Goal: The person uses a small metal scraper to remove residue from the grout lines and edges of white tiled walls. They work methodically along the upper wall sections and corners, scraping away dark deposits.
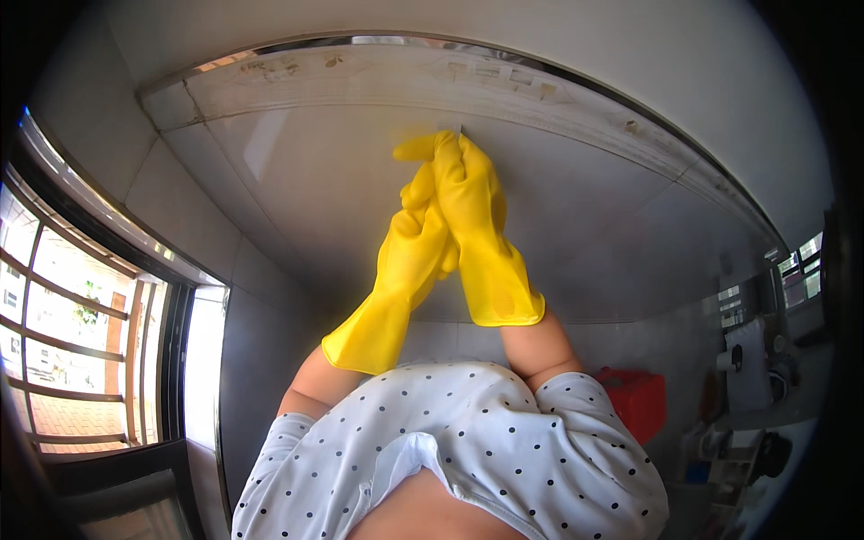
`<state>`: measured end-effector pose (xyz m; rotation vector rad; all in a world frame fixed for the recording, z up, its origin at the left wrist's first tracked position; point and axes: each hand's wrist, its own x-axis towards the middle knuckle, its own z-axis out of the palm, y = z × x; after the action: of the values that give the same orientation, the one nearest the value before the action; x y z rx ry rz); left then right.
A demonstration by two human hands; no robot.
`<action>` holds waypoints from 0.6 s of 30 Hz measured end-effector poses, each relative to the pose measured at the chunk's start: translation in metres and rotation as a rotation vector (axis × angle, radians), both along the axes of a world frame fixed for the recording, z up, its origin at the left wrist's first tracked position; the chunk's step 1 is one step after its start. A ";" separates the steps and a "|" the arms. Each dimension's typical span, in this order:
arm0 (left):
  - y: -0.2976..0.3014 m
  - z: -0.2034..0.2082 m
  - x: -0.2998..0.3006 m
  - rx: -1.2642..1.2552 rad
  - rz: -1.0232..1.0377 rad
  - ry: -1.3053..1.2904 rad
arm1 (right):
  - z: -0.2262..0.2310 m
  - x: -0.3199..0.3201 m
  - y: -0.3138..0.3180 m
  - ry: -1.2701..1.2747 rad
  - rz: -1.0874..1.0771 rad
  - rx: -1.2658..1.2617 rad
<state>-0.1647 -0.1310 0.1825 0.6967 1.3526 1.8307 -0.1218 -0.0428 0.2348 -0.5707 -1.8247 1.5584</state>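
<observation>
You have two hands raised, each in a yellow rubber glove, two gloves point(364, 340) in all. Your right hand point(472, 193) has its fingers bent in around one thin grey piece point(462, 130); only a sliver shows past the fingertips, so its full shape is hidden. That piece is near the upper edge of the tiled wall point(324, 189), about midway between its left and right ends, just below the one patterned border strip point(396, 85). Your left hand point(412, 247) is pressed close to your right hand, its fingers partly bent; you cannot tell whether it grasps anything. One metal trim point(558, 67) runs along the strip's upper edge, and several brown marks dot the strip.

As for containers, you have one red box-like container point(641, 403) beyond your right sleeve point(585, 400); its contents are hidden. Farther right, a pale shelf unit point(733, 450) carries small items, too dark to count, and one barred window point(76, 333) is on your left.
</observation>
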 end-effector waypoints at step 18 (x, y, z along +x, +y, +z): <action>-0.008 0.006 -0.004 -0.020 0.056 -0.023 | 0.015 -0.006 -0.013 0.030 0.062 -0.046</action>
<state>-0.1689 -0.1386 0.1889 0.6317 1.3857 1.8610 -0.1280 -0.0553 0.2501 -0.5139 -1.8033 1.6450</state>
